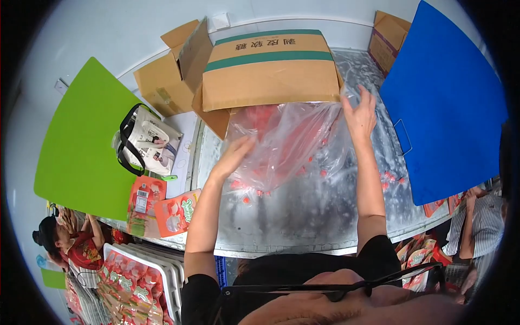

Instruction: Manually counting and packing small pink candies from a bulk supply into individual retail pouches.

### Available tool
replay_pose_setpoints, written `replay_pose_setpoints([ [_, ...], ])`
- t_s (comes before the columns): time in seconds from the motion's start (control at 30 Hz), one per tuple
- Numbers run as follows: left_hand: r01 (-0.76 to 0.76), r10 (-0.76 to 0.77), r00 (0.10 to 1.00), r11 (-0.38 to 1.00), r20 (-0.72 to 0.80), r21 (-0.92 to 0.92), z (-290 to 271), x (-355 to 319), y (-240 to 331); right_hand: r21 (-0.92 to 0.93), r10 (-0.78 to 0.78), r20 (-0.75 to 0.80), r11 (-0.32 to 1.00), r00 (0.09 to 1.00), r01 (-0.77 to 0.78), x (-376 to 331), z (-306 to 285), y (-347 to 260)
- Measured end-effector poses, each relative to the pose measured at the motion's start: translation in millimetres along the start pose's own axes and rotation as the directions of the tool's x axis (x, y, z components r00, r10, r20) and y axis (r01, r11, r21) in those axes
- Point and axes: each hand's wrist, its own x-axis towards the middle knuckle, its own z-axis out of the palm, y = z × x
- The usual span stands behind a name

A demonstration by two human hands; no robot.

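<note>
A large clear plastic bag (292, 142) full of small red pieces hangs out of a tipped brown cardboard box (271, 70) with green stripes, onto a shiny metal table (303, 216). My left hand (234, 154) grips the bag's lower left edge. My right hand (360, 114) holds the bag's upper right edge near the box mouth, fingers spread. Several small red pieces (254, 192) lie loose on the table under the bag.
An open empty cardboard box (165, 76) stands left of the striped one, another (387, 38) at the back right. A blue board (447, 103) leans right, a green board (81, 146) left. A tote bag (149, 143) and red pouches (162, 208) lie left. People sit at both lower corners.
</note>
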Motion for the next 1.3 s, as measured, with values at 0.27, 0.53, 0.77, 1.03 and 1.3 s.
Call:
replay_pose_setpoints([
  [0.27, -0.022, 0.016, 1.0, 0.963, -0.027, -0.268, 52.3, 109.6, -4.0, 0.187, -0.29, 0.081, 0.944, 0.954, 0.271, -51.5, -47.1, -21.2],
  [0.53, 0.007, -0.069, 0.972, 0.964, 0.223, 0.265, 27.7, 78.0, 54.0, 0.169, -0.159, 0.985, 0.97, -0.074, 0.176, -155.3, -85.9, 26.9],
  [0.77, -0.842, 0.633, 0.522, 0.275, 0.572, 0.464, 72.2, -42.5, 58.5, 0.346, -0.026, 0.625, 0.905, 0.78, -0.247, -69.2, -65.0, -66.4],
  [1.03, -0.742, 0.558, 0.67, 0.505, 0.49, 0.44, 112.2, -102.9, 1.3, 0.097, -0.227, 0.861, 0.952, 0.456, 0.291, -97.6, 48.4, -62.8],
  [1.3, -0.369, 0.456, 0.853, 0.871, -0.252, 0.326, 64.6, -1.2, 26.7, 0.401, -0.398, 0.547, 0.897, 0.736, 0.188, 3.5, 4.9, -153.9],
])
